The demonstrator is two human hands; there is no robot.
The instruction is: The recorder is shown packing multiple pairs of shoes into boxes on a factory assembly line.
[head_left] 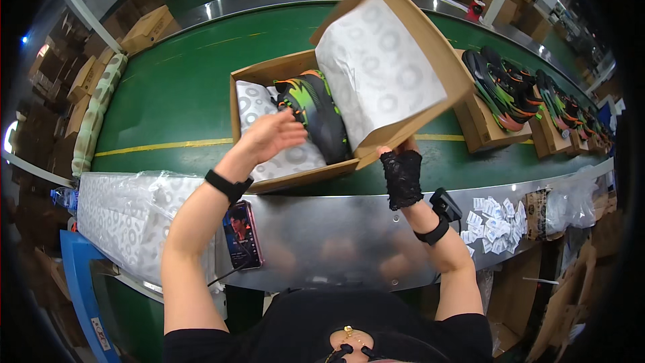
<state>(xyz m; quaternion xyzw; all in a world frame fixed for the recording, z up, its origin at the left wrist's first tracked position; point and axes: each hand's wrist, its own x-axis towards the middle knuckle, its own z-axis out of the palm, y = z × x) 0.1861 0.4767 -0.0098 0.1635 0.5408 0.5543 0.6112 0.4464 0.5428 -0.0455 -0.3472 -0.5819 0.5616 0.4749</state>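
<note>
A brown cardboard shoebox (295, 180) stands on the green belt in front of me, its hinged lid (440, 60) tilted up to the right. Patterned white tissue paper (379, 60) lines the lid, and more shows inside the box. A black, green and orange sneaker (322, 114) lies in the box. My left hand (274, 136) hovers over the near left part of the box, fingers stretched and holding nothing. In a black lace fingerless glove, my right hand (402, 171) grips the lid's near lower corner; its fingertips are partly hidden behind the cardboard.
More sneakers (500, 91) sit on boxes along the belt (168, 101) to the right. The metal ledge (322, 242) nearest me carries a stack of patterned tissue sheets (127, 208), a phone (243, 235) with a cable, and a pile of small white packets (497, 225).
</note>
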